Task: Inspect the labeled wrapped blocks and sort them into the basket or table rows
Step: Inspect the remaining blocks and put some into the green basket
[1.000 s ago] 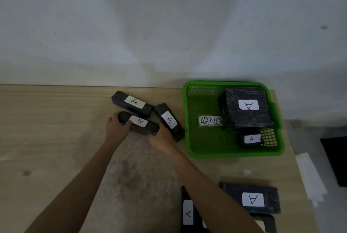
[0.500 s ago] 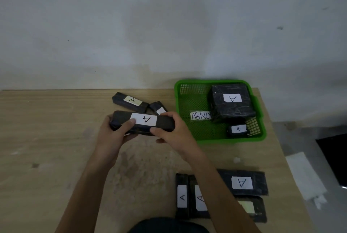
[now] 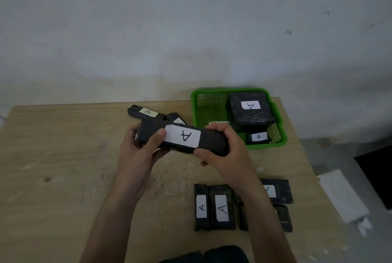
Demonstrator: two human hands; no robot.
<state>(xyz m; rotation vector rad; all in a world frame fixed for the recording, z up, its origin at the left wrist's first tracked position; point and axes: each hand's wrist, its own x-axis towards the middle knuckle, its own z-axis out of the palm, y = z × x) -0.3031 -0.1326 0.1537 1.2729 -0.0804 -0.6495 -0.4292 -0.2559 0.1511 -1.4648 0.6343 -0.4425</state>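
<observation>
A long black wrapped block (image 3: pixel 212 143) with a white label marked A is held above the table by both hands. My left hand (image 3: pixel 137 152) grips its left end, thumb on the label's edge. My right hand (image 3: pixel 227 154) grips its right end. Behind it two more labeled blocks (image 3: pixel 146 112) lie on the wooden table (image 3: pixel 53 167). The green basket (image 3: pixel 282 135) at the back right holds a large wrapped block (image 3: pixel 250 110) and a small one (image 3: pixel 258 137), both marked A. A row of wrapped blocks (image 3: pixel 220 207) lies near the front right, partly hidden by my right forearm.
A white wall rises behind the table. The table's right edge runs just past the basket, with a grey floor, white paper (image 3: pixel 341 197) and a dark object (image 3: pixel 375 175) beyond. A dark cloth shape (image 3: pixel 212 255) sits at the bottom edge.
Both hands lifted the long block off the table and brought it closer to me, with its label facing up. The view tilted down and shows more of the front row.
</observation>
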